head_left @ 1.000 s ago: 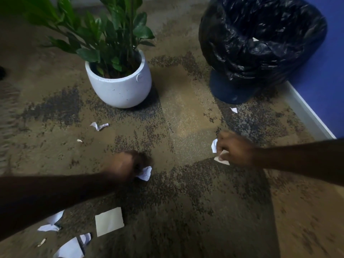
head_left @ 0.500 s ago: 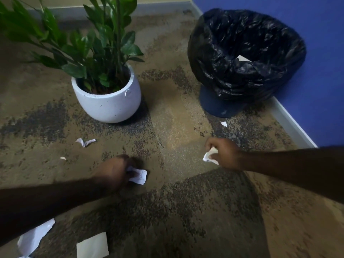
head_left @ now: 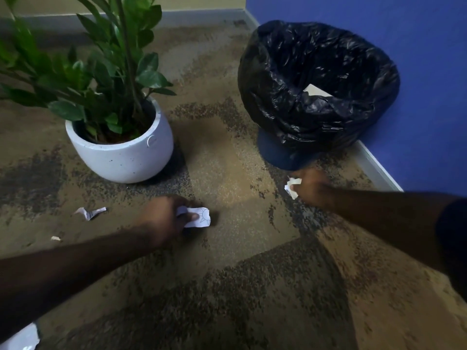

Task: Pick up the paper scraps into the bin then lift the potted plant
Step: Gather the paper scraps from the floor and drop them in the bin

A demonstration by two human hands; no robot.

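Observation:
My left hand [head_left: 164,218] is closed on a white paper scrap [head_left: 198,218] with a drawn line pattern, low over the carpet in front of the plant. My right hand [head_left: 312,189] grips a crumpled white scrap [head_left: 292,186] just before the bin's blue base. The bin [head_left: 318,79], lined with a black bag, stands at the right against the blue wall, and a piece of paper [head_left: 317,91] lies inside it. The potted plant [head_left: 121,150] is a round white pot with tall green leaves, at the left.
A loose torn scrap [head_left: 89,212] and a tiny bit [head_left: 55,238] lie on the carpet left of my left hand. Another white piece [head_left: 21,339] shows at the bottom left corner. A white skirting board [head_left: 376,170] runs along the blue wall.
Both hands have lifted their scraps off the carpet and moved forward; the right hand has gone toward the bin's base. The view has tilted up, so the scraps near me have dropped out of frame.

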